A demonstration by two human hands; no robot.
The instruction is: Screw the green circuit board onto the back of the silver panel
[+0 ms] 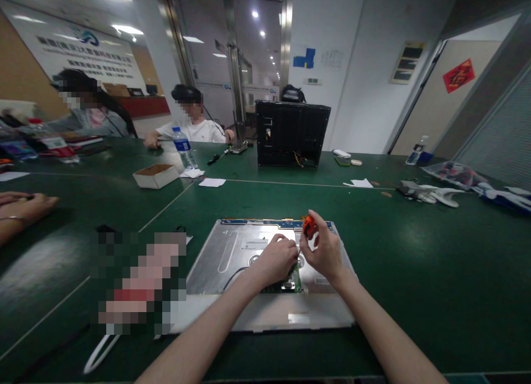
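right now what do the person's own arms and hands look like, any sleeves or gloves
Both forearms come up from the bottom edge bare: no sleeve shows on either as far as the picture reaches. The left hand and the right hand wear no gloves. No watch, bracelet or ring is visible on the wrists or fingers, and no cable or marking shows on the arms.

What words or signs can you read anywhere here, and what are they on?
None can be read for sure.
Wall banner: rows of characters, too blurred.
Red diamond sign by the doorway: one dark character, unclear.
Water bottle label: too small.
Metal panel under the hands: stickers, unreadable.
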